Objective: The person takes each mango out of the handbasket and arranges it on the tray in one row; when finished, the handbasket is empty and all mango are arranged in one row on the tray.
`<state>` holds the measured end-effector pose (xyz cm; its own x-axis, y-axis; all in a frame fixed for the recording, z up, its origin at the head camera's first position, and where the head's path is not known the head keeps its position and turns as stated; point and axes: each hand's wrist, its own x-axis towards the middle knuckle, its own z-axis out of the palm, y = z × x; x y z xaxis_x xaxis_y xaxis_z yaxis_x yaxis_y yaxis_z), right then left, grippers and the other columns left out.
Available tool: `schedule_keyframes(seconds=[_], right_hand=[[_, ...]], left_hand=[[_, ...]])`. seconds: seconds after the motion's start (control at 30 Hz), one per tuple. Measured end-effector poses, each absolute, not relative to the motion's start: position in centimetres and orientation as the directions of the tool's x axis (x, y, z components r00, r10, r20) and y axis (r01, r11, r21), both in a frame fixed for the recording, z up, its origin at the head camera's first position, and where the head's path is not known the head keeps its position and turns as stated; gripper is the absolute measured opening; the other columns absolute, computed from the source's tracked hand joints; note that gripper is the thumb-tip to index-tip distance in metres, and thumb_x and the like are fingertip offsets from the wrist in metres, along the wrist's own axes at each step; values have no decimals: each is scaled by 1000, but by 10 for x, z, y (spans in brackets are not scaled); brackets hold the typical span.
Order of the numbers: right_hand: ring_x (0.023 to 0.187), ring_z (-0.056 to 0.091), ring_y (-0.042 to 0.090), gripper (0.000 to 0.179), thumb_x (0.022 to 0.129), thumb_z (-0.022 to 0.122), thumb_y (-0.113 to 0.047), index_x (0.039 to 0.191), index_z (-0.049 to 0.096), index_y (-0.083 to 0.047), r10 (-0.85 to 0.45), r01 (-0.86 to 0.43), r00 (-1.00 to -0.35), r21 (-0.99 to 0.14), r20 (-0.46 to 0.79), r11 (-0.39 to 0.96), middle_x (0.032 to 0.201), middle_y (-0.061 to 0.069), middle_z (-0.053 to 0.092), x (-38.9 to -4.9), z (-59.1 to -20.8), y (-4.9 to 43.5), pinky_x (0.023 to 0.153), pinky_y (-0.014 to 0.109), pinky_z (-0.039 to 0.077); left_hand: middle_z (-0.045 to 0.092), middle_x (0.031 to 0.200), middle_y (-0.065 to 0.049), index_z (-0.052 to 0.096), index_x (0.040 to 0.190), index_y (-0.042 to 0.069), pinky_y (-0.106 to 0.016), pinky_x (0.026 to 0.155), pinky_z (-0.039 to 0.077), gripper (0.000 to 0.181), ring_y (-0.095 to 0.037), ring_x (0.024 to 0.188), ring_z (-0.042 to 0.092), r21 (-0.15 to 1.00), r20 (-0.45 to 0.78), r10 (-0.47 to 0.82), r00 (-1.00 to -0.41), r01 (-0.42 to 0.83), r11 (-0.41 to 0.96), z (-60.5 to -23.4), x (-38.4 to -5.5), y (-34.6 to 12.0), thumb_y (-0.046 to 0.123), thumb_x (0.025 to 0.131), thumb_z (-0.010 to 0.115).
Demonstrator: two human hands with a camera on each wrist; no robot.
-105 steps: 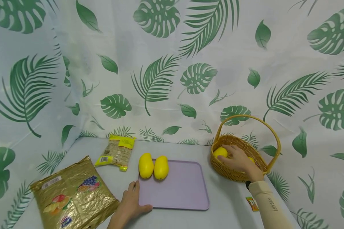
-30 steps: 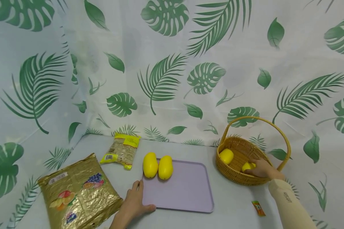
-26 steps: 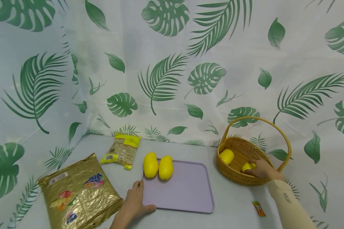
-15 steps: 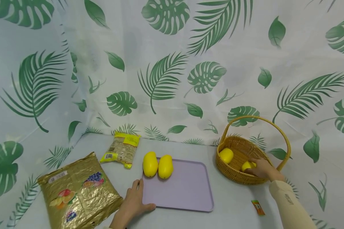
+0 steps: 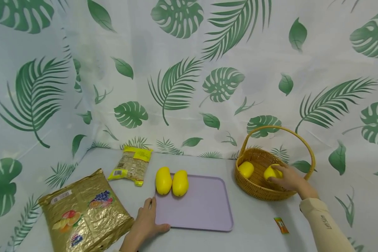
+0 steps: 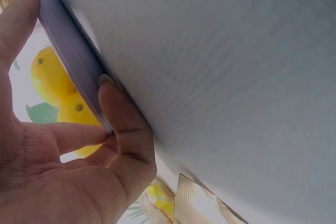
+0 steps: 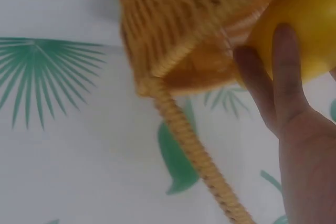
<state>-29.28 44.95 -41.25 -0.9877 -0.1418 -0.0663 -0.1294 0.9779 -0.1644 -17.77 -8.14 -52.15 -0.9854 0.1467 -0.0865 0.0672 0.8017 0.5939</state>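
The right hand (image 5: pixel 288 176) holds a smooth, oval yellow fruit (image 5: pixel 272 172), its fingers and thumb closed about it, at the right side of a round brown wicker basket (image 5: pixel 260 193) with a tall arched handle. Whether that fruit touches the basket's bottom cannot be told. A second yellow fruit (image 5: pixel 246 169) lies inside at the left. The basket stands at the far right of the pale tabletop (image 5: pixel 245 224).

The left hand (image 5: pixel 145 219) holds the near left corner of a flat, rectangular lavender tray (image 5: pixel 198 210), thumb spread wide from the fingers, thumb on the near edge and fingers at the left one. At the tray's far left corner, two elongated yellow fruits (image 5: pixel 180 183) sit side by side.

Left of the tray lies a large, shiny gold foil bag (image 5: pixel 88 210); farther back is a clear-and-yellow plastic bag of beige contents (image 5: pixel 133 166). A small orange-and-green wrapped packet (image 5: pixel 281 225) lies near the basket, on its near side.
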Motion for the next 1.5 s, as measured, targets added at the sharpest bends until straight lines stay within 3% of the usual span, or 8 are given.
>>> schedule_keyframes(seconds=[0.4, 0.63, 0.87, 1.13, 1.37, 1.5], right_hand=[[127, 40, 68, 73, 94, 63, -54, 143, 51, -1, -214, -215, -977, -118, 22, 970, 151, 42, 31, -283, -395, 414, 95, 77, 41], [130, 39, 64, 69, 95, 66, -46, 144, 50, -1, -269, -276, -961, -238, 60, 931, 154, 39, 29, -277, -394, 393, 98, 76, 40], [105, 69, 39, 66, 94, 69, -39, 144, 50, 0, -317, -330, -944, -354, 97, 875, 155, 36, 29, -273, -399, 368, 89, 54, 58], [113, 65, 40, 62, 94, 71, -32, 143, 52, -1, -352, -374, -926, -436, 134, 818, 155, 32, 31, -273, -416, 336, 86, 44, 61], [100, 68, 22, 63, 92, 72, -39, 143, 54, -7, -387, -398, -914, -443, 120, 803, 158, 27, 33, -270, -433, 308, 84, 35, 60], [105, 66, 24, 61, 92, 73, -35, 142, 55, -6, -434, -432, -894, -476, 113, 766, 157, 27, 34, -271, -448, 289, 84, 32, 60]], left_hand=[[38, 148, -31, 33, 150, -12, -61, 95, 51, 118, -51, 112, 53, 582, -82, 141, -987, 68, 811, -521, -179, -82, 49, 67, 90], [39, 147, -31, 33, 149, -14, -61, 97, 50, 117, -52, 114, 53, 596, -82, 142, -986, 66, 800, -519, -177, -82, 47, 67, 91], [38, 147, -32, 33, 148, -15, -63, 98, 49, 116, -54, 117, 52, 601, -85, 145, -986, 65, 797, -517, -177, -81, 45, 67, 91], [39, 146, -32, 34, 148, -15, -62, 97, 50, 116, -53, 113, 53, 592, -64, 147, -987, 81, 802, -518, -177, -81, 46, 67, 91], [39, 146, -32, 34, 148, -15, -62, 97, 50, 117, -53, 114, 53, 601, -69, 151, -986, 80, 796, -520, -178, -81, 46, 67, 92], [39, 146, -32, 34, 148, -15, -64, 98, 49, 117, -55, 116, 52, 603, -78, 148, -986, 72, 794, -519, -178, -81, 45, 66, 92]])
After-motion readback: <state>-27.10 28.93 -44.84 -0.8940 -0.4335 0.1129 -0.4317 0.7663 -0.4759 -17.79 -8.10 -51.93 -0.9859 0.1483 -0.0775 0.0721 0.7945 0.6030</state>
